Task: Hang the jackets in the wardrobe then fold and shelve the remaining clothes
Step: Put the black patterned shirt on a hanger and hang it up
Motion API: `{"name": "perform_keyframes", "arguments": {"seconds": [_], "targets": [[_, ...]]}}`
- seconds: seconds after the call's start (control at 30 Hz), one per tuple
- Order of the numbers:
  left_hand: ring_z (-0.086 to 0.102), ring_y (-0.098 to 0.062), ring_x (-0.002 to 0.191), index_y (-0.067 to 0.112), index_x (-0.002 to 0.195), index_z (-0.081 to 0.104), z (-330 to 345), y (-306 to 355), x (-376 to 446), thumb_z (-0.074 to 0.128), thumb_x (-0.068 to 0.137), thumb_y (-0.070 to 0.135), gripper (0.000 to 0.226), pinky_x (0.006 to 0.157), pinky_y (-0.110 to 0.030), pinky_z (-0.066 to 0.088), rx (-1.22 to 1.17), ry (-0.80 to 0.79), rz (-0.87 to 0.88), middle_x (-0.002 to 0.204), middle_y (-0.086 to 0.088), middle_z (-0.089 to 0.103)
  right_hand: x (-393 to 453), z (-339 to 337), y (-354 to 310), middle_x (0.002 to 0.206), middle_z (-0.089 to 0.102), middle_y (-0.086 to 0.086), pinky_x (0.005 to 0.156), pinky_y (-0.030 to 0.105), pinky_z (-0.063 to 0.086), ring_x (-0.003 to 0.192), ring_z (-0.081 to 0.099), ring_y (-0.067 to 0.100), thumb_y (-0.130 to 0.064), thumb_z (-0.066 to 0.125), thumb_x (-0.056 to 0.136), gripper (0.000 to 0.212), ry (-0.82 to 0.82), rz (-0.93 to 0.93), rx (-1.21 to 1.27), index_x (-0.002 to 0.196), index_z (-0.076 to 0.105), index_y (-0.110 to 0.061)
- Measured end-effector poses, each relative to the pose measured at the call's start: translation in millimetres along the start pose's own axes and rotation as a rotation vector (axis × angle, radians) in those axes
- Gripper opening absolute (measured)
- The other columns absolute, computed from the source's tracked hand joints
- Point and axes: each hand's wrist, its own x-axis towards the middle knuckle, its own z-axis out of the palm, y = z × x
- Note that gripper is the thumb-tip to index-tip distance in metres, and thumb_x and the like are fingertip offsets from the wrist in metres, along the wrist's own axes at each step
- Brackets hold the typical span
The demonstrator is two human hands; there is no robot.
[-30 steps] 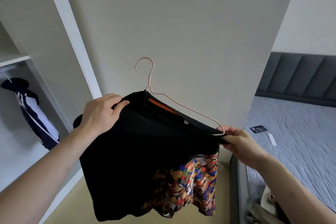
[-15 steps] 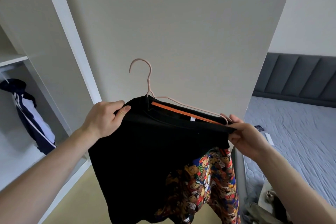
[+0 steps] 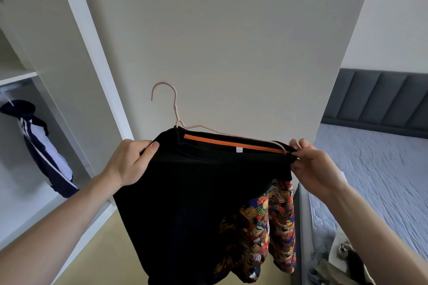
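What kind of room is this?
Most likely a bedroom. There is a bed with a grey padded headboard on the right, and an open white wardrobe on the left with a navy jacket hanging inside.

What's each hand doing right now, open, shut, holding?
Left hand: grips the left shoulder of the black jacket.
Right hand: pinches the jacket's right shoulder at the end of the pink hanger.

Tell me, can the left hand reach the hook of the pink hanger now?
Probably yes, once it lets go: the left hand grips the black jacket's shoulder, and the hook stands bare just above.
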Motion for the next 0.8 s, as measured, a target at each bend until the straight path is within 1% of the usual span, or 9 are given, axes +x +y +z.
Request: {"name": "perform_keyframes", "arguments": {"seconds": [0.1, 0.17, 0.27, 0.33, 0.4, 0.47, 0.53, 0.63, 0.8], "targets": [[0.026, -0.016, 0.047, 0.015, 0.060, 0.028, -1, 3, -5, 0.040, 0.097, 0.051, 0.054, 0.048, -0.028, 0.024, 0.109, -0.110, 0.064, 0.049, -0.002, 0.027, 2, 1, -3, 0.101, 0.068, -0.002, 0.048, 0.017, 0.035, 0.075, 0.048, 0.013, 0.016, 0.036, 0.092, 0.039, 0.150, -0.116, -0.017, 0.072, 0.045, -0.017], [0.028, -0.019, 0.049, 0.014, 0.061, 0.028, 2, 5, -6, 0.038, 0.097, 0.053, 0.054, 0.049, -0.032, 0.028, 0.179, -0.181, 0.075, 0.050, -0.007, 0.032, 4, 4, -7, 0.104, 0.075, 0.003, 0.049, 0.016, 0.039, 0.071, 0.047, 0.014, 0.018, 0.041, 0.091, 0.043, 0.161, -0.213, -0.046, 0.066, 0.049, -0.016], [0.026, -0.020, 0.048, 0.014, 0.061, 0.027, 7, 8, -5, 0.038, 0.097, 0.053, 0.055, 0.049, -0.035, 0.027, 0.212, -0.186, 0.034, 0.049, -0.005, 0.029, 4, 9, -10, 0.111, 0.077, 0.009, 0.052, 0.015, 0.044, 0.064, 0.055, 0.012, 0.019, 0.042, 0.090, 0.049, 0.067, -0.260, -0.151, 0.060, 0.058, -0.016], [0.030, -0.021, 0.046, 0.013, 0.060, 0.031, 14, 12, -5, 0.038, 0.100, 0.053, 0.057, 0.048, -0.034, 0.026, 0.285, -0.198, 0.032, 0.045, -0.002, 0.032, 4, 16, -10, 0.113, 0.076, 0.011, 0.060, 0.017, 0.049, 0.074, 0.067, 0.012, 0.020, 0.042, 0.089, 0.045, 0.015, -0.277, -0.321, 0.064, 0.059, -0.013], [0.040, -0.018, 0.047, 0.014, 0.060, 0.040, 25, 18, -6, 0.037, 0.102, 0.054, 0.057, 0.049, -0.034, 0.029, 0.376, -0.235, 0.014, 0.047, 0.000, 0.040, 6, 29, -7, 0.113, 0.077, 0.009, 0.072, 0.024, 0.051, 0.089, 0.070, 0.016, 0.020, 0.045, 0.089, 0.042, -0.053, -0.291, -0.497, 0.068, 0.061, -0.012], [0.049, -0.016, 0.054, 0.018, 0.062, 0.046, 36, 26, -8, 0.034, 0.103, 0.055, 0.056, 0.053, -0.034, 0.034, 0.417, -0.288, -0.041, 0.053, 0.003, 0.050, 5, 46, -3, 0.116, 0.076, 0.003, 0.069, 0.023, 0.049, 0.086, 0.068, 0.014, 0.018, 0.049, 0.088, 0.045, -0.132, -0.319, -0.659, 0.067, 0.065, -0.019], [0.051, -0.012, 0.058, 0.021, 0.063, 0.046, 47, 37, -8, 0.034, 0.103, 0.055, 0.053, 0.057, -0.034, 0.038, 0.384, -0.325, -0.101, 0.058, 0.005, 0.054, 0, 66, 4, 0.118, 0.074, -0.007, 0.062, 0.020, 0.047, 0.076, 0.064, 0.014, 0.016, 0.053, 0.086, 0.046, -0.206, -0.354, -0.780, 0.068, 0.065, -0.025], [0.054, -0.015, 0.064, 0.021, 0.066, 0.046, 62, 56, -7, 0.035, 0.105, 0.051, 0.050, 0.064, -0.035, 0.045, 0.256, -0.329, -0.173, 0.062, 0.005, 0.056, -11, 94, 29, 0.122, 0.068, -0.017, 0.061, 0.024, 0.045, 0.072, 0.061, 0.014, 0.007, 0.056, 0.083, 0.036, -0.343, -0.372, -0.849, 0.076, 0.062, -0.027], [0.052, -0.022, 0.069, 0.011, 0.074, 0.055, 73, 75, -6, 0.043, 0.107, 0.039, 0.045, 0.063, -0.039, 0.039, -0.016, -0.331, -0.230, 0.066, 0.001, 0.058, -26, 107, 76, 0.130, 0.054, -0.015, 0.069, 0.020, 0.041, 0.062, 0.048, 0.011, 0.005, 0.052, 0.086, 0.037, -0.504, -0.358, -0.974, 0.085, 0.055, -0.032]]}}
